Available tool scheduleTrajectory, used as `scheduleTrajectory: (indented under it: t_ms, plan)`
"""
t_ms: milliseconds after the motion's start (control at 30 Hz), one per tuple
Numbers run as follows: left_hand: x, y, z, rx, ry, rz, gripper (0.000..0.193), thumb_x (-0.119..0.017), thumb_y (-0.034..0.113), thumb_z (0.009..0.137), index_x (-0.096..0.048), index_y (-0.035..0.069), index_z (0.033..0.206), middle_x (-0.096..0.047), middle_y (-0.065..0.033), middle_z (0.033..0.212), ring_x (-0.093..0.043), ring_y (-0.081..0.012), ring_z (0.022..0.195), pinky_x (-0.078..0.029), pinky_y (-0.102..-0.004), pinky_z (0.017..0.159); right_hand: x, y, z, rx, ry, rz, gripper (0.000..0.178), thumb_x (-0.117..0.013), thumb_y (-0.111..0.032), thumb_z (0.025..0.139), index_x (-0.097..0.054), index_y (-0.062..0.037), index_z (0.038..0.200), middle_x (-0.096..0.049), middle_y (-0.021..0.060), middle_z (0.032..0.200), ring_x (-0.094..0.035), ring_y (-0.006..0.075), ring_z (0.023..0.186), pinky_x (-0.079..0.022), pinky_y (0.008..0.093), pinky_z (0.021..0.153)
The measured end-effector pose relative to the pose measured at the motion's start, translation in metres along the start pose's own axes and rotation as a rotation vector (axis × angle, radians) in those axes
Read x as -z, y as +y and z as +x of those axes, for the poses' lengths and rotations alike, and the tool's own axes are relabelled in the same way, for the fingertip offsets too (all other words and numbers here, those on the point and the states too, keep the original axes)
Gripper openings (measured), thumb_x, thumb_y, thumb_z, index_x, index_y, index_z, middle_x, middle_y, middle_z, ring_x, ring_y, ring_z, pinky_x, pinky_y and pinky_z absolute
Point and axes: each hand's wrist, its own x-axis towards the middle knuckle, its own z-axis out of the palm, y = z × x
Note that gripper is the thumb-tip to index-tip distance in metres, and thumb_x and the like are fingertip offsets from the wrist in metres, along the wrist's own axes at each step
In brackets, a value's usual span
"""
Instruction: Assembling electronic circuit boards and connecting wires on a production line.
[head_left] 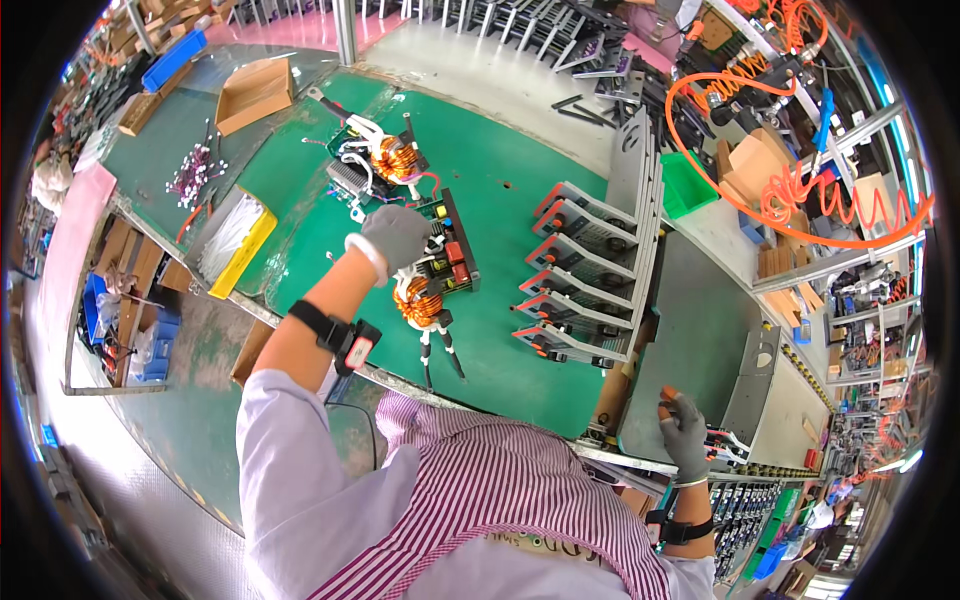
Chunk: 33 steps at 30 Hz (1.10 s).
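In the middle of the frame, the gloved left hand (395, 237) has its fingers clamped on a circuit board (440, 270) lying on the green counter (520, 180). The board's long side runs up and down, with its copper coil (417, 300) at the bottom end. At lower right, the right hand (685, 432) pinches a small orange part (668, 392).

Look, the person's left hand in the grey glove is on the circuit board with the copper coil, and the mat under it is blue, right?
Not quite. The mat is green, not blue, as the head view shows. The rest holds: the left hand in its grey glove rests on the circuit board with the copper coil.
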Motion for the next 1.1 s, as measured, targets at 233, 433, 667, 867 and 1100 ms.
scheduleTrajectory:
  t_ms: [233,433,667,867,1100]
  plan:
    - [-0.006,-0.006,0.040,-0.132,-0.396,-0.037,0.029,-0.056,0.027,0.075,-0.062,0.003,0.090,-0.062,-0.0118,0.083,-0.059,-0.0271,0.080,-0.046,-0.0376,0.069,-0.007,-0.021,0.003,0.002,-0.026,-0.081,0.027,-0.056,-0.008,0.072,-0.054,-0.0067,0.099,-0.061,0.0087,0.083,-0.061,0.0255,0.072,-0.047,0.0350,0.061]
    - [-0.011,-0.016,0.047,0.036,-0.403,-0.327,0.036,-0.058,0.031,0.075,-0.062,0.003,0.098,-0.063,-0.0105,0.084,-0.059,-0.0214,0.078,-0.046,-0.0336,0.068,-0.016,-0.023,0.007,-0.034,-0.045,-0.047,0.027,-0.054,-0.007,0.070,-0.055,-0.0069,0.097,-0.059,0.0094,0.081,-0.059,0.0279,0.070,-0.046,0.0357,0.061]
    - [-0.011,-0.017,0.045,0.067,-0.424,-0.536,0.039,-0.057,0.037,0.077,-0.063,0.004,0.097,-0.062,-0.0100,0.085,-0.058,-0.0217,0.079,-0.045,-0.0343,0.070,-0.028,-0.023,0.014,-0.038,-0.103,-0.053,0.027,-0.054,-0.006,0.068,-0.056,-0.0047,0.094,-0.057,0.0118,0.079,-0.057,0.0298,0.070,-0.045,0.0366,0.061]
    - [-0.006,-0.020,0.046,-0.042,-0.378,-0.476,0.035,-0.059,0.034,0.077,-0.063,0.006,0.097,-0.061,-0.0101,0.085,-0.059,-0.0223,0.079,-0.047,-0.0327,0.070,-0.031,-0.024,0.013,-0.013,-0.098,-0.048,0.025,-0.055,-0.006,0.068,-0.055,-0.0043,0.094,-0.058,0.0114,0.079,-0.058,0.0300,0.070,-0.046,0.0366,0.061]
    - [-0.021,-0.028,0.051,0.192,-0.442,-0.685,0.025,-0.057,0.014,0.075,-0.060,0.001,0.096,-0.062,-0.0080,0.083,-0.062,-0.0188,0.070,-0.050,-0.0297,0.059,-0.037,-0.011,0.002,-0.037,-0.079,-0.015,0.019,-0.055,-0.007,0.069,-0.053,-0.0035,0.087,-0.058,0.0123,0.079,-0.058,0.0319,0.068,-0.046,0.0378,0.060]
